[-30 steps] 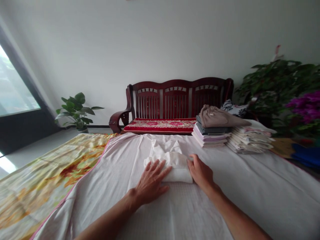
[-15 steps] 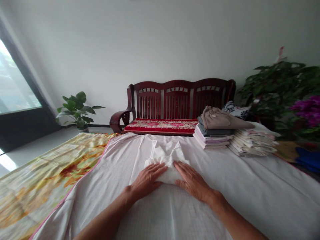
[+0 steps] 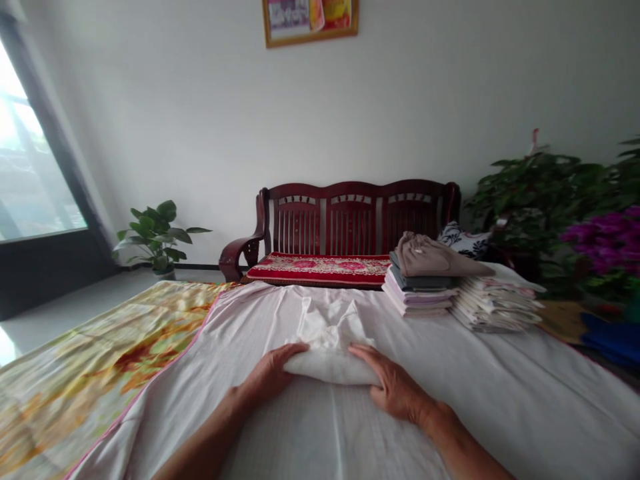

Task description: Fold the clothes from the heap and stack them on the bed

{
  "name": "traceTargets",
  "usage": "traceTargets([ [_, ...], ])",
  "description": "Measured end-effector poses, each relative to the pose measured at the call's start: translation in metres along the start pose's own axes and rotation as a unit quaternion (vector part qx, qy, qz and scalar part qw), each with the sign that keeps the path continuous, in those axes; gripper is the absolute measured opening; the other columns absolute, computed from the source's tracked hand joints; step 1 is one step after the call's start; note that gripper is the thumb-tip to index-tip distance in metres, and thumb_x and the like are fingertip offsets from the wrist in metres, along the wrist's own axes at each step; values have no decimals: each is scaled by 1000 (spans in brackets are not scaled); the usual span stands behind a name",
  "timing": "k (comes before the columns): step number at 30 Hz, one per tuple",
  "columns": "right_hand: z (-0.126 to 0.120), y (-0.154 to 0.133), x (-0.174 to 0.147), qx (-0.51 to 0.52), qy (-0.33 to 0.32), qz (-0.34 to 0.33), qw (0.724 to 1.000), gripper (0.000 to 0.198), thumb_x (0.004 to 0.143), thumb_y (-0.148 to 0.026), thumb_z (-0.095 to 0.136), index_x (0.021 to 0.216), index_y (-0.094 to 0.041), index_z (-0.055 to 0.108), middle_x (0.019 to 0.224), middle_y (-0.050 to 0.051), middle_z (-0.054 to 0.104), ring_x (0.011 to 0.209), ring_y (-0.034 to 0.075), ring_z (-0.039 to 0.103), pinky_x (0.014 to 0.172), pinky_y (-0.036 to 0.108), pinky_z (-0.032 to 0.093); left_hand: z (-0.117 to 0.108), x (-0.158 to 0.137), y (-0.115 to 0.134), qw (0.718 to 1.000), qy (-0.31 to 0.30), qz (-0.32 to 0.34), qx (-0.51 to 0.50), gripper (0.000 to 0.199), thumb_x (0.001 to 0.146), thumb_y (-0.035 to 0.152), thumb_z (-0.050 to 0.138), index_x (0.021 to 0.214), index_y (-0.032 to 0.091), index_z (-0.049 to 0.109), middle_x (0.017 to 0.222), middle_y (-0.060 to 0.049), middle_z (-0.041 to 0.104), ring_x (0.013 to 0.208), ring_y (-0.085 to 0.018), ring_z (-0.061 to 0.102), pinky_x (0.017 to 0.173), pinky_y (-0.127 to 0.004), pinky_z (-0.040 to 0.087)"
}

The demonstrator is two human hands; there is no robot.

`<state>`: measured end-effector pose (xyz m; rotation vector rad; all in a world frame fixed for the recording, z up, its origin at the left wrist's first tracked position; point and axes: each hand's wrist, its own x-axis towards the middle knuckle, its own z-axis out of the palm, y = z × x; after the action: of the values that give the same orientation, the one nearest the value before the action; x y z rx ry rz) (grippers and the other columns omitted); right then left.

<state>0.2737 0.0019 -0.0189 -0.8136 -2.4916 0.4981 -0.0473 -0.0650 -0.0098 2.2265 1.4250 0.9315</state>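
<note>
A white garment lies partly folded on the white sheet before me, its near part rolled into a thick fold and its two pointed ends toward the sofa. My left hand grips the left end of that fold, fingertips on top and the thumb hidden. On the right end, my right hand holds the cloth between its fingers above and the thumb at the near corner.
White sheet covers the surface, with a yellow floral cloth at left. Folded clothes and a pale folded stack stand at right. Behind are a wooden sofa, a potted plant and purple flowers.
My hands have gone from lying flat on the garment to gripping its two sides, farther apart. Its near edge now looks thicker and raised. The view has tilted up.
</note>
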Motion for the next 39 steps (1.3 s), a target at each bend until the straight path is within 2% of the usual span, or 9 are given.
traceTargets([
  [7,-6,15,1,34,56,26,998,83,62,-3,47,141,-26,54,145,3,56,135,27,51,115,50,41,-3,10,0,993,22,-72,-93,37,86,34,56,122,25,64,114,-1,74,107,-23,67,95,-30,50],
  [10,-8,21,4,71,84,52,993,70,69,-10,55,136,-31,60,139,2,62,129,29,57,109,45,48,-3,17,-2,987,38,-93,-128,33,89,42,55,112,22,67,104,-2,75,101,-23,66,92,-29,50],
  [13,-12,24,11,123,116,70,983,50,82,-24,58,130,-36,63,132,0,67,125,29,60,105,41,51,-1,27,-5,982,76,-76,-156,35,91,48,53,100,19,69,100,-4,74,100,-24,64,91,-29,49],
  [18,-17,21,40,193,168,96,962,41,94,-44,47,126,-24,63,124,9,70,119,31,62,104,47,48,4,58,-6,965,168,-94,-176,46,93,55,46,97,15,67,89,-5,70,84,-21,60,78,-27,48],
  [24,-17,27,87,153,256,180,938,42,93,-51,35,98,-20,62,97,10,72,98,28,65,91,38,50,3,112,-17,948,204,-238,-53,35,96,40,38,86,17,62,80,-4,66,78,-19,60,71,-27,45],
  [28,-11,45,112,75,246,268,928,44,93,-51,26,87,-22,58,86,9,70,84,25,64,77,34,50,1,139,-31,937,201,-284,-17,29,95,33,42,98,17,65,95,-9,71,94,-23,64,83,-31,46],
  [33,-5,68,135,20,210,339,917,43,94,-46,27,94,-21,62,92,11,72,89,27,66,75,34,48,3,160,-44,926,182,-329,15,38,96,31,43,127,15,59,130,-16,65,123,-26,59,97,-32,43],
  [37,-4,74,144,-34,162,382,909,40,96,-42,36,115,-19,61,104,14,73,97,27,69,78,35,48,6,164,-52,925,147,-345,55,43,95,30,46,131,10,57,128,-20,66,124,-29,59,96,-33,43],
  [39,-4,74,146,-63,131,392,908,38,97,-41,39,117,-18,61,104,16,74,96,28,70,79,36,48,8,163,-57,927,126,-347,75,42,95,31,47,129,10,59,122,-21,68,121,-30,61,93,-34,44],
])
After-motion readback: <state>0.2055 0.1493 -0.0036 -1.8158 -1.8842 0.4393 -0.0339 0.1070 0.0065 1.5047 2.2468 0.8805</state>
